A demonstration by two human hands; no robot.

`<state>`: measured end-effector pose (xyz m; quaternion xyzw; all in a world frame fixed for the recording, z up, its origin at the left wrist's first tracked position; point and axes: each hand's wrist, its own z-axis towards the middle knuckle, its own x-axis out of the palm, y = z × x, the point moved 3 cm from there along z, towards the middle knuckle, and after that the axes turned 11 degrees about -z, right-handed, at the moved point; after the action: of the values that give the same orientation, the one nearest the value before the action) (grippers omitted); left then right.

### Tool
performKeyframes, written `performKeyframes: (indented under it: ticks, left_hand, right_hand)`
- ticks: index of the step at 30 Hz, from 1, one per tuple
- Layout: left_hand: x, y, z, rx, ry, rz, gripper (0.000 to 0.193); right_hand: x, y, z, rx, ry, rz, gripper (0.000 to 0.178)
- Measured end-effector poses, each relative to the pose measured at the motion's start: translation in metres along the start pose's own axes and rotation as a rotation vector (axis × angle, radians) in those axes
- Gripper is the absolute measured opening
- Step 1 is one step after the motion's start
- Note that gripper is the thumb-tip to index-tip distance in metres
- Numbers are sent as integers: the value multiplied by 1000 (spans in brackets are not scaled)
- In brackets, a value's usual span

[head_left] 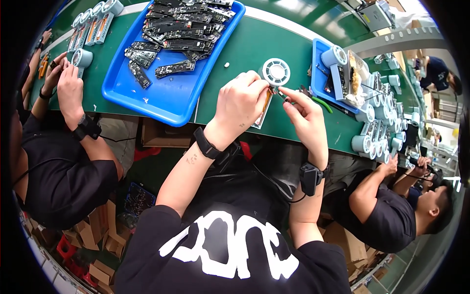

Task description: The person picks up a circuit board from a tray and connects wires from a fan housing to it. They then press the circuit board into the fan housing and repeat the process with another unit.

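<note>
A light-blue handheld fan [276, 72] with a round, slotted head lies on the green bench in front of me, its handle toward me. The handle is open, and an orange part shows inside it. My left hand [241, 100] is closed around the handle's left side just below the head, its fingertips pressed on the handle. Opposite it, my right hand [308, 115] has thumb and forefinger pinched by the fan's neck. A small dark piece shows at those fingertips, too small to name.
Left stands a blue tray [161, 110] of narrow circuit boards [183, 32]. Green-handled pliers [321, 104] lie right of my hand, beside a smaller blue tray [317, 88]. Many fan bodies [361, 143] crowd the right. Co-workers sit on both sides; one person's hand [71, 93] is at far left.
</note>
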<state>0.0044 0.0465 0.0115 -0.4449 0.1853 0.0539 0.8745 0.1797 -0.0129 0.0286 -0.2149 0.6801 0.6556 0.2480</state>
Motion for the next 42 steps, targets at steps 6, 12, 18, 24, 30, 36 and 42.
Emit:
performKeyframes:
  ticks: [6, 12, 18, 24, 30, 36, 42]
  left_hand:
    - [2, 4, 0, 4, -26, -54, 8]
    - [-2, 4, 6, 75, 43, 24, 8]
    - [-2, 2, 8, 67, 175, 21, 9]
    - [-4, 6, 8, -51, 96, -142, 9]
    - [-4, 9, -7, -438, -43, -414, 9]
    - [6, -1, -17, 31, 49, -121, 17]
    - [-6, 7, -1, 287, 273, 179, 28]
  right_hand:
    - [-5, -3, 0, -36, 34, -4, 40]
    - [-8, 3, 3, -192, 14, -66, 40]
    - [-1, -10, -7, -20, 36, 94, 40]
    - [-1, -9, 0, 56, 42, 111, 39]
    - [11, -4, 6, -9, 98, 172, 39]
    - [-3, -1, -13, 95, 64, 148, 39]
    - [9, -8, 0, 109, -45, 95, 38]
